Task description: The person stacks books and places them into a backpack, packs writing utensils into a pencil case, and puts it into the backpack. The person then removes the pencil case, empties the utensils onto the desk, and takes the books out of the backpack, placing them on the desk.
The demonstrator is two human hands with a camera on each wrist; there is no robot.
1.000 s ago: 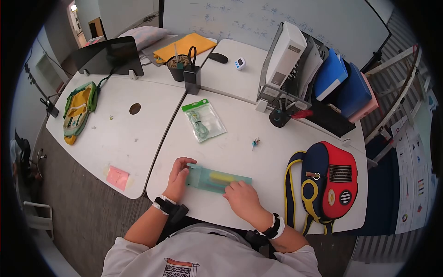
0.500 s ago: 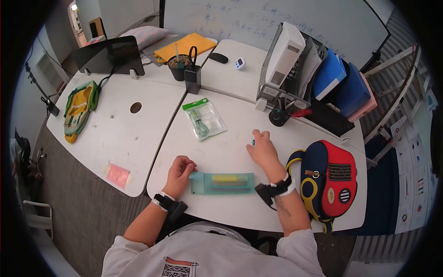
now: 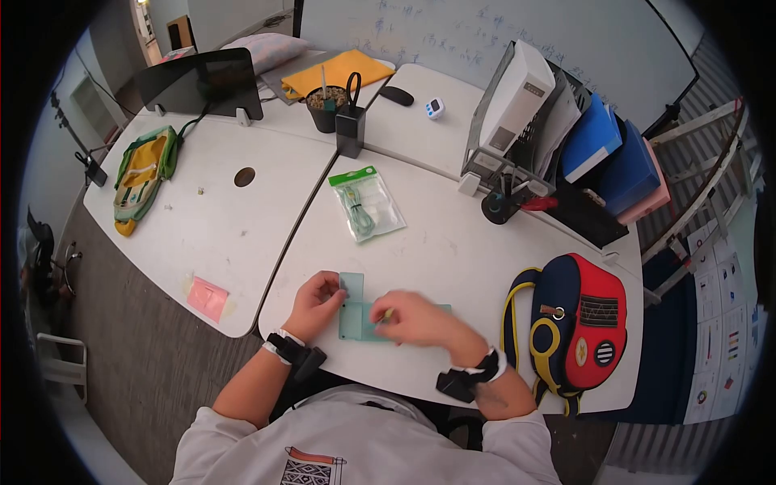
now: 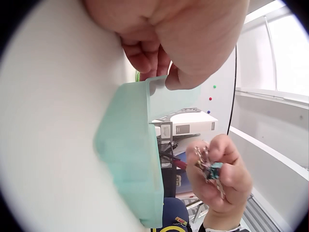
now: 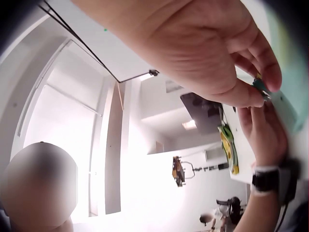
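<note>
A translucent teal case [image 3: 352,325] lies on the white table, its end flap [image 3: 352,285] standing up. My left hand [image 3: 314,307] pinches that flap at the case's left end; the left wrist view shows the thumb [image 4: 181,79] against it. Above the case, my right hand [image 3: 420,319] pinches a small bundle [image 4: 212,171] of teal and metallic pieces between thumb and fingers. What exactly the pieces are, I cannot tell. The right hand covers the middle of the case in the head view.
A bagged green cable [image 3: 368,206] lies behind the case. To the right sits a red and navy backpack [image 3: 578,323]; a pen holder [image 3: 499,206] and file rack [image 3: 517,105] stand at the back right. A green and yellow bag [image 3: 145,178] is far left.
My right hand went from the case to the small pieces on the table, picked them up and came back over the case. The case's end flap has been raised by my left hand.
</note>
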